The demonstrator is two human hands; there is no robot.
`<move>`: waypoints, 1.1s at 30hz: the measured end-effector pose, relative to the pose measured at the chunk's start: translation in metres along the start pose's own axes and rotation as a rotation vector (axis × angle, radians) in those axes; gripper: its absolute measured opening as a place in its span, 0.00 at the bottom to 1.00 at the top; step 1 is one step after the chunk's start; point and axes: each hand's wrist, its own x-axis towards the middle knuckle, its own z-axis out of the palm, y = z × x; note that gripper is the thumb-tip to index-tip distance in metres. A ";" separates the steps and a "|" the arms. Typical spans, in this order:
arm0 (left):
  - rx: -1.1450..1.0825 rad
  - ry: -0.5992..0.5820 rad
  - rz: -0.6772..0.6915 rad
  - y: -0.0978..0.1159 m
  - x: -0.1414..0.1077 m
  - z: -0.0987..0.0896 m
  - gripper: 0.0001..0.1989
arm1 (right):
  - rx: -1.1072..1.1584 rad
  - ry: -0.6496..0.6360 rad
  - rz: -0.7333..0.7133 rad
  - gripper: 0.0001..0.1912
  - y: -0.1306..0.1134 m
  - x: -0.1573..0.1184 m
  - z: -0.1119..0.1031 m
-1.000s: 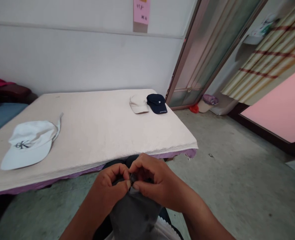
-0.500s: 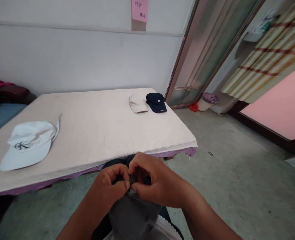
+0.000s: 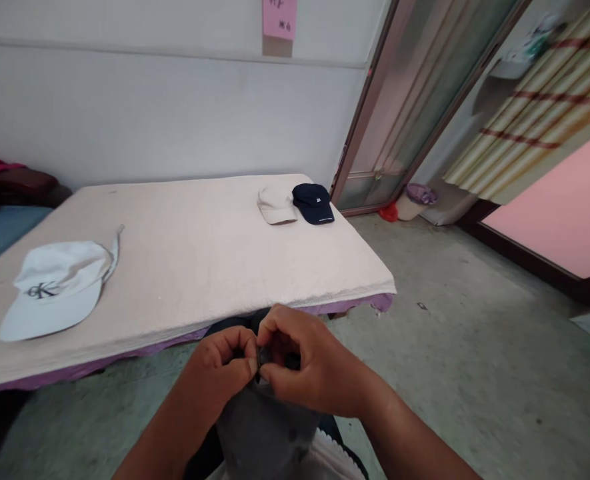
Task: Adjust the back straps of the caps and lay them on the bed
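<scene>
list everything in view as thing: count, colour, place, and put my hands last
Grey fabric item: 1, grey, above the lap
Lettered cap: 1, white, near left on bed
Beige cap: 1, beige, far right on bed
Navy cap: 1, dark blue, right of beige cap
Bed: 1, off-white top, centre
Note: 1, pink, on wall
Wall: 1, white, behind bed
Bin: 1, cream, purple liner, beyond bed
Curtain: 1, yellowish, red stripes, upper right
Floor: 1, grey, around bed
Left hand: 1, bare, holding grey fabric item
Right hand: 1, bare, holding grey fabric item
</scene>
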 end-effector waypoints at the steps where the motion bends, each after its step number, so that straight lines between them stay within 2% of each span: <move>1: -0.008 0.010 0.003 0.001 0.000 0.001 0.09 | 0.005 -0.003 -0.008 0.11 0.000 0.000 0.000; 5: -0.029 0.030 -0.011 0.003 0.000 0.003 0.08 | 0.007 -0.004 -0.046 0.13 -0.001 0.000 0.001; 15: -0.080 0.001 -0.022 -0.001 -0.001 0.002 0.08 | -0.020 0.040 -0.081 0.11 0.001 -0.001 0.006; 33: -0.026 0.014 -0.030 0.006 -0.005 0.008 0.08 | -0.079 0.068 -0.102 0.11 0.002 -0.002 0.007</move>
